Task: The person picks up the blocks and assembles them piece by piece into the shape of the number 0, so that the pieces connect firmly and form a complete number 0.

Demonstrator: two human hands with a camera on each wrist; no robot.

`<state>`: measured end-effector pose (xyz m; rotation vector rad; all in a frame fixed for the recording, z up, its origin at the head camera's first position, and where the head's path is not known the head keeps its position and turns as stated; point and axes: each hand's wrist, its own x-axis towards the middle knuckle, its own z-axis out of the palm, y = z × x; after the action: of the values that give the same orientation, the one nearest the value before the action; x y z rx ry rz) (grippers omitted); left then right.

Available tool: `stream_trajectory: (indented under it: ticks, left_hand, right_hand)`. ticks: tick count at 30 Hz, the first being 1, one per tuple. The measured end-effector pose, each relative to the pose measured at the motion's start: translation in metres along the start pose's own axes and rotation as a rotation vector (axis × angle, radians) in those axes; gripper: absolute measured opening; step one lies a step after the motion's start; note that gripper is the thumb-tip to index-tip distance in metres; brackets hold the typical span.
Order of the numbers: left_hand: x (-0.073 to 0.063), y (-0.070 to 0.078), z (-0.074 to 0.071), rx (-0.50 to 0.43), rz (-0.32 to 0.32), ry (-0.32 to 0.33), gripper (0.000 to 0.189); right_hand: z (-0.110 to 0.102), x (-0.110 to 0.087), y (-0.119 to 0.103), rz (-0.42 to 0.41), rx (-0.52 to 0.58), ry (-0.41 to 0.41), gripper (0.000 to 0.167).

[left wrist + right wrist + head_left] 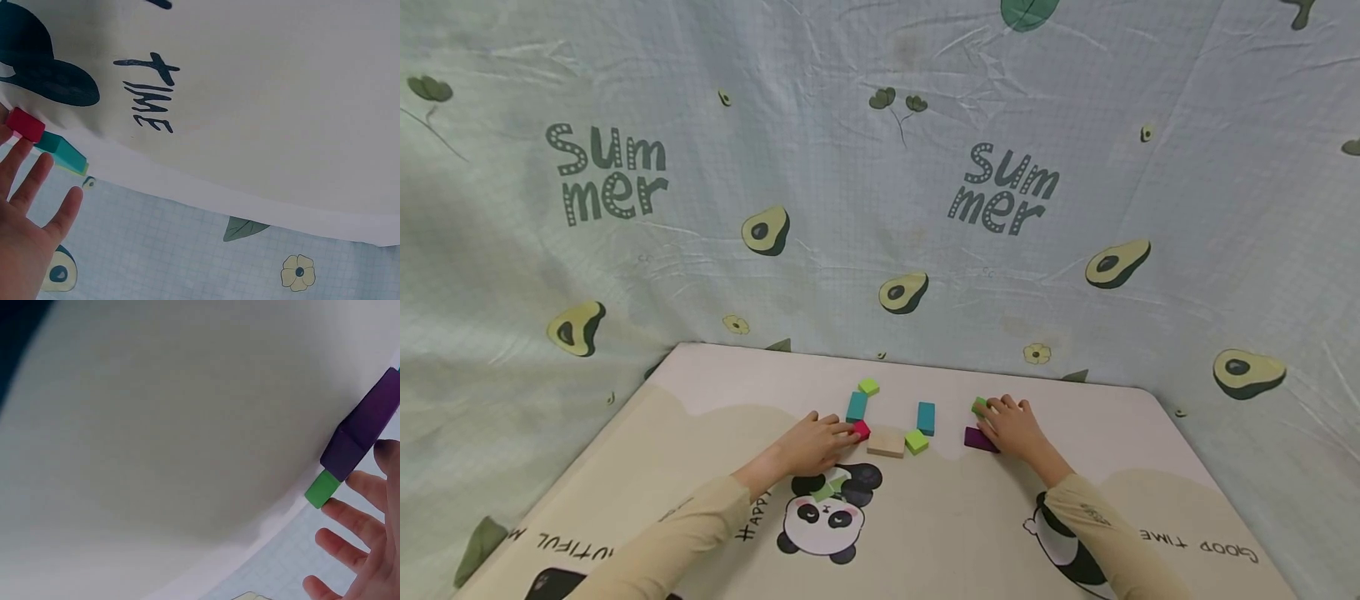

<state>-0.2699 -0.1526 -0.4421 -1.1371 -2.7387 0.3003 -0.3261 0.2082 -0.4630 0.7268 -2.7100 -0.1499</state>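
Observation:
My left hand (815, 444) pinches a red cube (861, 430) at its fingertips, its other fingers spread in the left wrist view. Just beyond that red cube lies a teal block (856, 407), with a lime-green block (868, 387) at its far end. My right hand (1015, 428) has its fingers extended, fingertips right at a bright green cube (322, 489). Close by the right thumb lies a purple block (981, 439), which stands large beside the green cube in the right wrist view.
Between the hands lie a plain wooden block (886, 444), another lime-green block (916, 442) and a second teal block (927, 418). They rest on a pale table mat (955, 517) printed with pandas and lettering. A curtain (835, 183) with avocado prints hangs behind the table's far edge.

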Motion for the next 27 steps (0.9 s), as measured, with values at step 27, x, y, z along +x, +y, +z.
stream_trajectory:
  ticks: [27]
  left_hand:
    - [0.000,0.001,0.001,0.031,0.000,0.004,0.042]
  right_hand:
    - [0.016,0.029,0.013,-0.087,-0.014,0.082,0.031]
